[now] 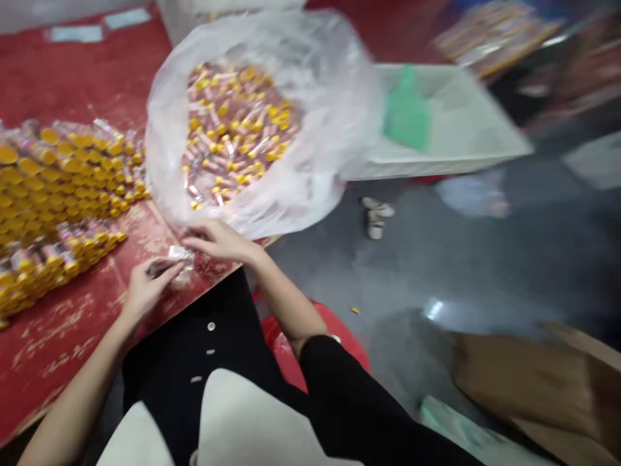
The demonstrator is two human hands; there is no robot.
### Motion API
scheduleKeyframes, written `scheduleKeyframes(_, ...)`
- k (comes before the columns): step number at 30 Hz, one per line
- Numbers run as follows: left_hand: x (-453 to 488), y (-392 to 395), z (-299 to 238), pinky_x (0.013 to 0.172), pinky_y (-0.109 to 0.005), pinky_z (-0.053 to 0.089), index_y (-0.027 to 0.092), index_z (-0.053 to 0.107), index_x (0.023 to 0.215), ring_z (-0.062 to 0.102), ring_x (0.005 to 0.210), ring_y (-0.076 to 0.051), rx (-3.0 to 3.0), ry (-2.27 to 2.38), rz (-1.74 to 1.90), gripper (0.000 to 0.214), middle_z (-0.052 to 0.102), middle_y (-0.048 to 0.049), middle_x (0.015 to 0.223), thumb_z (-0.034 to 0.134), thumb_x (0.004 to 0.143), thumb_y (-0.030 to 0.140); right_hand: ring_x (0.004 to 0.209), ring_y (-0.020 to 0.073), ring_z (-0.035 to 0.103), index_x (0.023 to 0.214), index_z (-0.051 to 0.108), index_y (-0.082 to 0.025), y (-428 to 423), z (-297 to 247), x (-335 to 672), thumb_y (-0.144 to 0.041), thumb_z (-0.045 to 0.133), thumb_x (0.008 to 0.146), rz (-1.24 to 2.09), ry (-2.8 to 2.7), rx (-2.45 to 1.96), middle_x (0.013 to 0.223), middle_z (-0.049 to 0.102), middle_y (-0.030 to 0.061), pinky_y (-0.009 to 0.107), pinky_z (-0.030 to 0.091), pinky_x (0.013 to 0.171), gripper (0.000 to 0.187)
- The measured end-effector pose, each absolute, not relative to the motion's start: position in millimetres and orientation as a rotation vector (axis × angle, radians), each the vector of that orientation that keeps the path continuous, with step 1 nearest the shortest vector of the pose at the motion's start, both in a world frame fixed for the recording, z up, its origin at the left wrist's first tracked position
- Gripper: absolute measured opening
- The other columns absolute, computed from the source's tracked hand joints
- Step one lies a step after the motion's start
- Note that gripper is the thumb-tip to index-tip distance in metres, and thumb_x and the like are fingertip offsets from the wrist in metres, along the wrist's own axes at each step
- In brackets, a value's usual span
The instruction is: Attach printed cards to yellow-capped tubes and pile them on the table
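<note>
My left hand (pixel 145 285) and my right hand (pixel 218 241) meet over a small clear plastic packet (pixel 175 257) lying on the worn red table (pixel 72 323), near its front edge. Both hands pinch the packet, the left from below-left and the right from above-right. Just behind them stands a big clear plastic bag (pixel 262 123), open at the top and filled with small wrapped tubes with yellow caps (pixel 237 129). The picture is smeared by motion.
Rows of yellow-capped tubes in clear wrap (pixel 63 188) lie on the table's left side. A pale shallow box (pixel 451 123) with a green bag (pixel 407 110) sits to the right. A red stool (pixel 291 349), brown cardboard (pixel 533 382) and grey floor lie below.
</note>
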State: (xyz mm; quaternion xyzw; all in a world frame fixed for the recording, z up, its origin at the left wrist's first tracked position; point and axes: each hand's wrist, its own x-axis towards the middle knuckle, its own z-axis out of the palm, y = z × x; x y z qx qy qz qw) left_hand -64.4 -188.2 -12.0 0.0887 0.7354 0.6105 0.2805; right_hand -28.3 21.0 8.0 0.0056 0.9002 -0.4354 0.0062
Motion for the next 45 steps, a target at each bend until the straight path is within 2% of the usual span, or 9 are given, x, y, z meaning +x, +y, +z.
scheduleKeyframes(4,-68,-182,-10,0.048,-0.021,0.045,0.013,0.074,0.092,0.058,0.052,-0.01,-0.093,1.846,1.663,0.052,0.068,0.0015,0.068,0.095,0.05,0.037,0.114,0.026,0.064,0.105,0.067,-0.004,68,15,-90,-0.022,0.049,0.099,-0.724,2.969,0.841,0.115,0.069,0.0219,0.043,0.051,0.1,0.026)
scheduleKeyframes(8,-59,-170,3,0.052,-0.016,0.048,0.013,0.07,0.088,0.057,0.054,-0.005,-0.259,1.606,1.897,0.055,0.066,0.005,0.07,0.098,0.043,0.027,0.103,0.0179,0.067,0.108,0.066,-0.01,84,13,-110,-0.031,0.064,0.094,-0.739,2.978,0.903,0.11,0.07,0.01,0.039,0.056,0.094,0.026)
scheduleKeyframes(11,-53,-162,11,0.042,-0.013,0.035,0.014,0.061,0.075,0.042,0.044,-0.001,-0.333,1.498,2.074,0.048,0.052,0.0096,0.055,0.097,0.045,0.023,0.096,0.0113,0.064,0.096,0.066,-0.01,74,11,-87,-0.012,0.056,0.094,-0.902,3.048,0.768,0.098,0.071,0.0081,0.031,0.049,0.101,0.011)
scheduleKeyframes(14,-51,-154,8,0.04,-0.013,0.029,0.015,0.054,0.07,0.037,0.042,0.0,-0.437,1.369,2.255,0.051,0.047,0.0111,0.053,0.097,0.044,0.022,0.09,0.01,0.061,0.102,0.064,-0.016,50,1,-51,-0.008,0.04,0.096,-1.265,3.105,0.676,0.097,0.07,0.0046,0.032,0.047,0.103,0.025)
scheduleKeyframes(17,-50,-146,0,0.042,-0.013,0.029,0.016,0.055,0.073,0.036,0.043,0.0,-0.493,1.208,2.306,0.048,0.044,0.0119,0.052,0.095,0.051,0.029,0.074,0.01,0.058,0.098,0.065,-0.019,11,-16,-19,-0.03,0.063,0.09,-2.178,2.846,0.563,0.089,0.066,0.001,0.026,0.052,0.077,0.014)
scheduleKeyframes(20,-41,-142,-1,0.043,-0.014,0.029,0.016,0.054,0.072,0.036,0.043,0.0,-0.477,1.12,2.281,0.048,0.041,0.0121,0.051,0.095,0.054,0.033,0.067,0.0096,0.057,0.092,0.066,-0.019,-31,-25,0,-0.048,0.078,0.074,-2.586,2.418,0.541,0.08,0.065,-0.001,0.023,0.049,0.063,0.036)
scheduleKeyframes(29,-25,-146,7,0.043,-0.017,0.031,0.016,0.052,0.069,0.037,0.043,-0.002,-0.376,1.32,2.285,0.049,0.043,0.0104,0.049,0.095,0.056,0.036,0.052,0.0069,0.045,0.07,0.059,-0.019,-35,-17,5,-0.058,0.072,0.08,-2.527,2.361,0.484,0.058,0.052,-0.0044,0.021,0.038,0.05,0.042)
scheduleKeyframes(37,-26,-149,20,0.04,-0.013,0.029,0.015,0.053,0.07,0.035,0.043,0.0,-0.554,0.945,2.16,0.041,0.041,0.009,0.055,0.091,0.067,0.032,0.096,0.0157,0.067,0.119,0.06,-0.031,-35,-14,37,-0.055,0.059,0.092,-2.942,2.256,0.397,0.101,0.065,0.0033,0.033,0.059,0.088,0.036)
scheduleKeyframes(45,-15,-150,18,0.042,-0.013,0.03,0.015,0.056,0.074,0.036,0.046,0.001,-0.42,0.969,2.14,0.048,0.042,0.0099,0.059,0.097,0.054,0.031,0.076,0.0133,0.063,0.127,0.057,-0.035,-38,-19,39,-0.063,0.053,0.092,-2.931,2.391,0.662,0.115,0.063,0.0064,0.029,0.056,0.064,0.045)
